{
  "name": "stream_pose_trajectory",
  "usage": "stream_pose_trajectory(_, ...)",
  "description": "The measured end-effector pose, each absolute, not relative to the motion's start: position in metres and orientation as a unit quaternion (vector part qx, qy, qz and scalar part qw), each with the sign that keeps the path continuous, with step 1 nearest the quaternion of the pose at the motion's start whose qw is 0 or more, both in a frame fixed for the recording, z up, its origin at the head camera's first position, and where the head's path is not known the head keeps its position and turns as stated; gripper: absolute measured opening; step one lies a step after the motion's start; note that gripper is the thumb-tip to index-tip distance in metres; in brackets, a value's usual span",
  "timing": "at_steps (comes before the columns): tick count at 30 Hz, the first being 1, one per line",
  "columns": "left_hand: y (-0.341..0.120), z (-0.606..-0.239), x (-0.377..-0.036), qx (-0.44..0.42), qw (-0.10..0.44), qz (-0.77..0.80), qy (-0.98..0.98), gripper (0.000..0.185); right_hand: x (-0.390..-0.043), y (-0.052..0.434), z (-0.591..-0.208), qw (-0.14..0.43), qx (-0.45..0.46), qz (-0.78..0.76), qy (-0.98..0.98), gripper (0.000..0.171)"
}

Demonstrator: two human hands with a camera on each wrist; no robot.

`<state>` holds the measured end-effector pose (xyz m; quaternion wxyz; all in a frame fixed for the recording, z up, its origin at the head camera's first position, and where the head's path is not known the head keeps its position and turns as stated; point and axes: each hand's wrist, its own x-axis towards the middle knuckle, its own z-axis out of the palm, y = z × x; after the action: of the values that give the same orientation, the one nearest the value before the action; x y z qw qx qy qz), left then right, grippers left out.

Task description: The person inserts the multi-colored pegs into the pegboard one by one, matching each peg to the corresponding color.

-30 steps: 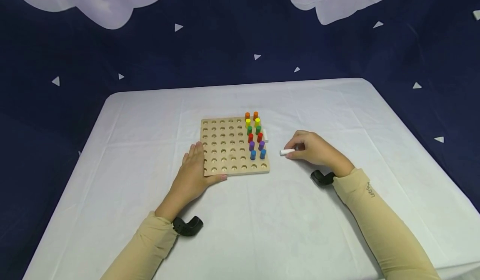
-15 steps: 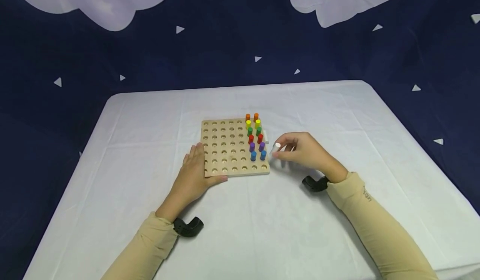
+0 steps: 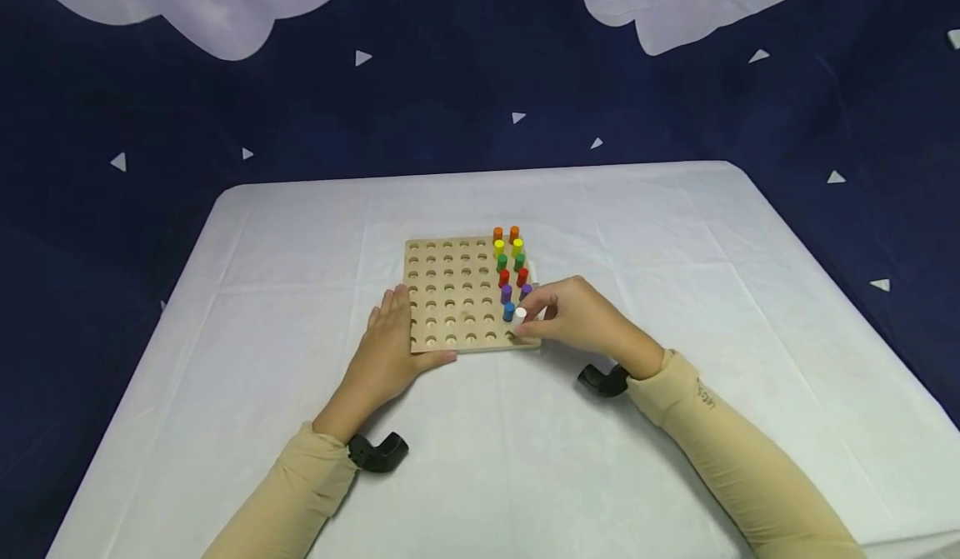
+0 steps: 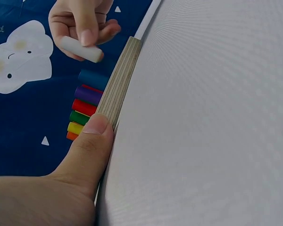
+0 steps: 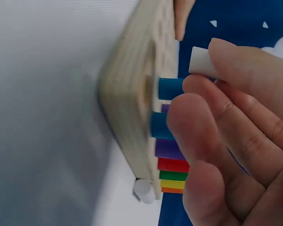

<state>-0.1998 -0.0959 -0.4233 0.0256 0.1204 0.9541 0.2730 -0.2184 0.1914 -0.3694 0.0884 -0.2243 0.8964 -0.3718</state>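
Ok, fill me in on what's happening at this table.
A person is working at a wooden pegboard on a white table. The right hand pinches a white peg above the board's near right corner, not yet in a hole. The left hand lies flat against the board's left edge, thumb along its near edge. Coloured pegs, orange through blue, stand in two columns on the right side. Another white peg lies beside the board.

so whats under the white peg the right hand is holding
The right hand pinches the white peg above the pegboard, over its near right corner beside the blue pegs. The hole directly beneath is covered by peg and fingers.
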Motion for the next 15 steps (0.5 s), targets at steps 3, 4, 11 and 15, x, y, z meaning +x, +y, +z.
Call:
stream_pose_trajectory(3,-0.096,-0.423,-0.2,0.12,0.026,0.273,0.954,0.128,-0.217,0.188,-0.373,0.077,-0.233,-0.34,0.908,0.01)
stream_pose_trajectory(4,-0.096,-0.423,-0.2,0.12,0.026,0.274,0.954,0.128,-0.217,0.187,-0.373,0.071,-0.236,-0.331,0.911,0.011)
stream_pose_trajectory(11,-0.096,-0.423,-0.2,0.12,0.027,0.274,0.954,0.128,-0.214,0.181,-0.378,0.04,-0.248,-0.281,0.926,0.008)
stream_pose_trajectory(15,-0.097,-0.424,-0.201,0.12,0.028,0.274,0.954,0.128,-0.212,0.179,-0.38,0.029,-0.249,-0.274,0.928,0.007)
